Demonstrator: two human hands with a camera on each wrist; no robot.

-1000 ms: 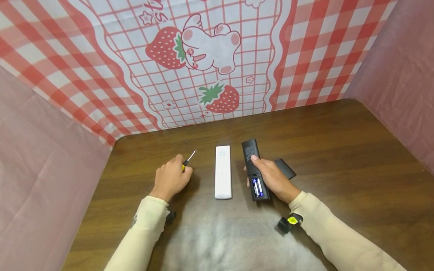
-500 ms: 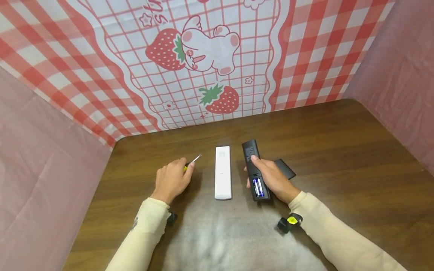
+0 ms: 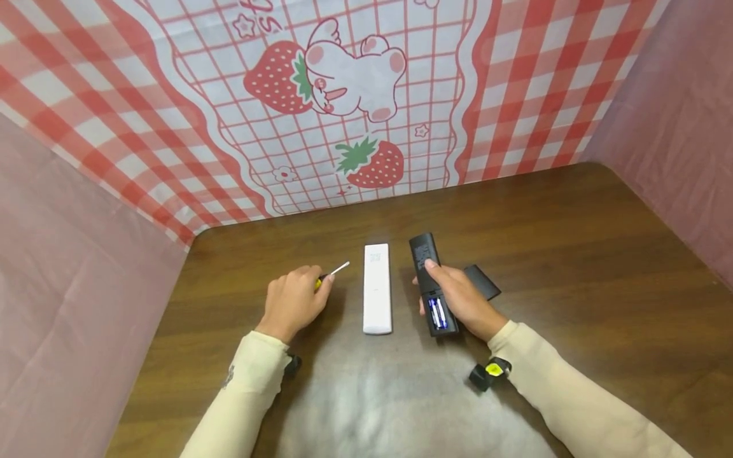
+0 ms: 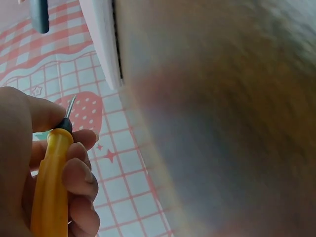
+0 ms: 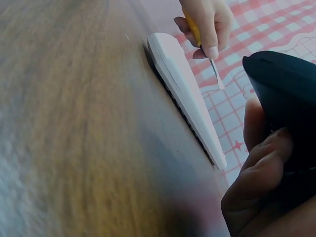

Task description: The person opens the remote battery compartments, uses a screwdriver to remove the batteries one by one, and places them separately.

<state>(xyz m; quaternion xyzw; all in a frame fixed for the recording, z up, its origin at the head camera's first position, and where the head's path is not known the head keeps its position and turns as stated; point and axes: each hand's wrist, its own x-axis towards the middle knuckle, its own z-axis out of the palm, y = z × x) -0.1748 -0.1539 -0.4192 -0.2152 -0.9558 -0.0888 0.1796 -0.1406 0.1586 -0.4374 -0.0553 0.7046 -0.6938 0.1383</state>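
My left hand [image 3: 296, 301] grips a small screwdriver [image 4: 52, 185] by its yellow handle. The fingers curl round the handle in the left wrist view, and the thin metal shaft points away past the thumb. In my right hand [image 3: 465, 299] is a black remote control [image 3: 424, 257], back side up, with the thumb across it and the fingers underneath. Its battery compartment is uncovered and two blue-and-white batteries [image 3: 438, 313] sit inside. Between the hands a white remote control [image 3: 377, 289] lies on the table, touched by neither hand.
A flat black battery cover [image 3: 483, 282] lies on the wooden table [image 3: 601, 273], partly behind my right hand. Red-and-white checked cloth [image 3: 532, 83] with strawberry prints hangs along the back edge. Pink cloth [image 3: 74, 305] stands at both sides.
My left hand has shifted slightly right, and the screwdriver has swung so its tip points more to the right, closer to the white remote control. The right hand keeps its hold on the black one.
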